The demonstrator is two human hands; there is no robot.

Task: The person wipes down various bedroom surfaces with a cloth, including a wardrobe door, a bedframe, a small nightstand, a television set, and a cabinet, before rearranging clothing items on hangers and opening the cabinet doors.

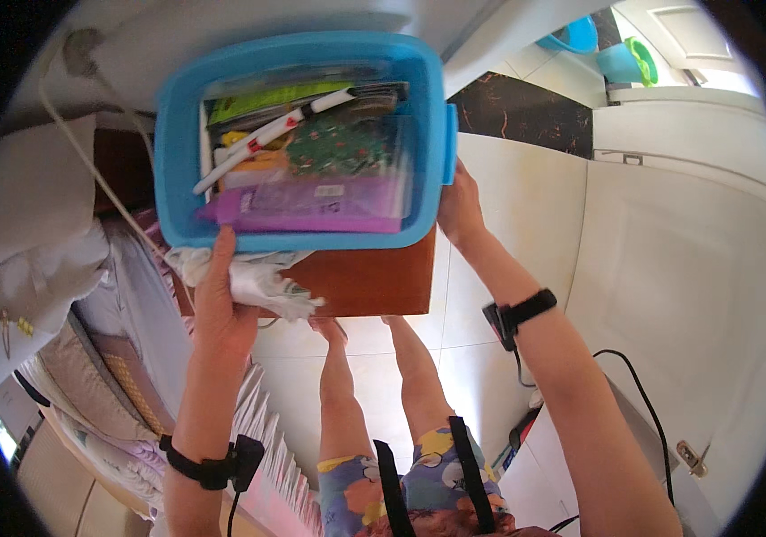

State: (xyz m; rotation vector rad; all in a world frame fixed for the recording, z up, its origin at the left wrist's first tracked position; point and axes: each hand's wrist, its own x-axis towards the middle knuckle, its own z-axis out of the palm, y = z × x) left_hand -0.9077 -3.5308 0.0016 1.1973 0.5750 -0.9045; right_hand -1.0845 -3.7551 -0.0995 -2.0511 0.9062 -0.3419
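A blue plastic storage bin (299,41) is held up before me, above a reddish-brown wooden tabletop (369,282). My left hand (223,295) grips its near left edge, thumb against the rim. Beneath that edge, by the same hand, bunches a thin white plastic bag (268,285); whether my fingers hold it too, I cannot tell. My right hand (460,205) clasps the bin's right side below the tab handle (450,144), its fingers hidden. Inside lie two white marker pens (275,131), a purple package (315,205), a clear bag with green contents (339,148) and a green packet (275,101).
A white cable (97,174) runs down from a wall plug at the left. Fabric-covered bedding (134,335) is on that side. A white door (658,268) stands at the right. Blue buckets (618,64) sit beyond a dark marble threshold (524,111).
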